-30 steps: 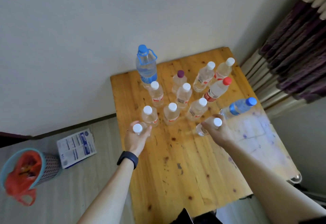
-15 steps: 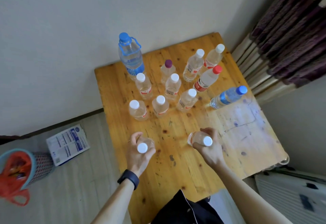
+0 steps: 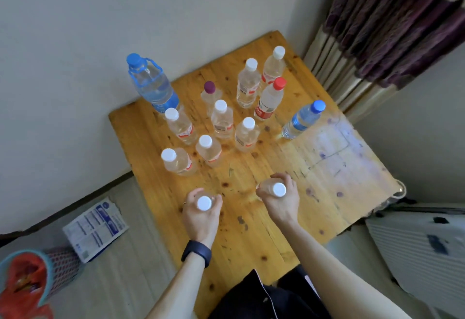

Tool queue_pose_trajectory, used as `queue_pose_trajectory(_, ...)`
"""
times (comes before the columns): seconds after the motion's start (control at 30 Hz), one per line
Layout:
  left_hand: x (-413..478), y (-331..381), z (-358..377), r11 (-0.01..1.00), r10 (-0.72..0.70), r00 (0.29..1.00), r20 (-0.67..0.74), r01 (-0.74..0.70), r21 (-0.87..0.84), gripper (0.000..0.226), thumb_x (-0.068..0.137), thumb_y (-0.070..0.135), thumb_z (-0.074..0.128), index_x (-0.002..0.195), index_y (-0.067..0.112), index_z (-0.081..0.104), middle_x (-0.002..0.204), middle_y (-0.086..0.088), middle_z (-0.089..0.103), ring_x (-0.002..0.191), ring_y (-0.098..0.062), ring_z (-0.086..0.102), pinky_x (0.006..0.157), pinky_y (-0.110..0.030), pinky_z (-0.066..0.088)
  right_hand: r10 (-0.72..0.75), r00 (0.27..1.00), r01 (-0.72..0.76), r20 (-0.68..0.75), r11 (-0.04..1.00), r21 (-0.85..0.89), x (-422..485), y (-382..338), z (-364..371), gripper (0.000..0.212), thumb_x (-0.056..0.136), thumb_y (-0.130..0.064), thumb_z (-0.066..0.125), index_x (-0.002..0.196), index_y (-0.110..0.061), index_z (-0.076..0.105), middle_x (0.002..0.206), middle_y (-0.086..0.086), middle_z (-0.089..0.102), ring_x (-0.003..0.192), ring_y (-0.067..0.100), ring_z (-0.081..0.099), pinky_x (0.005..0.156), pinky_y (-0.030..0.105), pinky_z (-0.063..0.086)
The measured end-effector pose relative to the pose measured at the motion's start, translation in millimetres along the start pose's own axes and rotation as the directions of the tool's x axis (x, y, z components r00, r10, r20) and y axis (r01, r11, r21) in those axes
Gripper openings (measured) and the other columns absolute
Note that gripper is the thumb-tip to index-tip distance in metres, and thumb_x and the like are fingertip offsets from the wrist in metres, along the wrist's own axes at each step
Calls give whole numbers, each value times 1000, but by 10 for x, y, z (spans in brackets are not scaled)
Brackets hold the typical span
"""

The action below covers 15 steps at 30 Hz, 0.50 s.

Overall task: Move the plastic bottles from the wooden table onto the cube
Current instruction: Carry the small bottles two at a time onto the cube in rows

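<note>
My left hand [image 3: 201,215] is closed around a small clear bottle with a white cap [image 3: 204,203], held above the near part of the wooden table [image 3: 251,240]. My right hand [image 3: 281,205] grips a second white-capped bottle [image 3: 278,189] beside it. Several more plastic bottles stand upright farther back on the table: a large blue-capped jug [image 3: 151,84], a purple-capped one [image 3: 209,92], a red-capped one [image 3: 269,100], a blue-capped one [image 3: 302,120] and white-capped ones such as [image 3: 176,161]. No cube is in view.
A wall runs behind the table, with a striped curtain [image 3: 392,24] at the right corner. On the floor to the left lie a printed packet [image 3: 95,228] and a bin with a red bag [image 3: 27,283]. A white striped object [image 3: 422,245] sits at the right.
Both hands took hold of a bottle in the cluster and have drawn them back toward me, lifted off the table. The camera has shifted slightly.
</note>
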<state>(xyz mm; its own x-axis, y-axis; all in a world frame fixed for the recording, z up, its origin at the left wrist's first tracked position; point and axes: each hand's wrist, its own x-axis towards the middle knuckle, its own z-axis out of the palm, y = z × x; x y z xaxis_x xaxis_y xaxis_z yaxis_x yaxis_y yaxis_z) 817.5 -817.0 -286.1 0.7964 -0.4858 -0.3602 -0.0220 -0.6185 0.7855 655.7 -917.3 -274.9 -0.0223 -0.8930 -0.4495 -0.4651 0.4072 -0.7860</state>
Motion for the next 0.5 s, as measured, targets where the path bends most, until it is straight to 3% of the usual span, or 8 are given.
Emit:
queue_pose_trajectory(0.13, -82, 118, 20, 996, 49, 985, 168, -60, 64, 34, 70, 26, 83, 97, 31, 63, 110, 5, 60, 94, -3, 58, 67, -23, 49, 103, 993, -109, 58, 989, 96, -65, 158, -361, 45, 60, -26, 87, 99, -33, 65, 108, -6, 61, 101, 22, 59, 80, 39, 51)
queue_pose_trajectory(0.27, -433, 224, 191, 987, 84, 928, 362, -127, 99, 38, 68, 17, 83, 93, 34, 60, 104, 6, 60, 94, -17, 62, 73, -35, 55, 175, 981, -189, 81, 956, 223, -445, 481, -1021, 46, 62, -16, 92, 100, -27, 68, 104, -1, 70, 96, 19, 66, 72, 31, 54)
queue_pose_trajectory(0.4, -1015, 499, 568, 965, 143, 814, 563, -242, 104, 40, 73, 12, 82, 94, 26, 50, 87, 4, 63, 66, -1, 59, 52, -16, 45, 212, 976, -181, -51, 919, 351, -1032, 944, -1735, 48, 59, -12, 89, 98, -27, 66, 103, -10, 72, 102, 18, 66, 77, 34, 56)
queue_pose_trajectory(0.5, -1560, 705, 899, 936, 201, 691, 694, -345, 72, 41, 72, 14, 82, 95, 25, 50, 90, 3, 64, 73, -10, 61, 58, -22, 48, 243, 947, -134, -210, 892, 431, -1534, 1264, -2256, 50, 54, -16, 84, 97, -26, 62, 105, -10, 72, 103, 18, 65, 77, 37, 54)
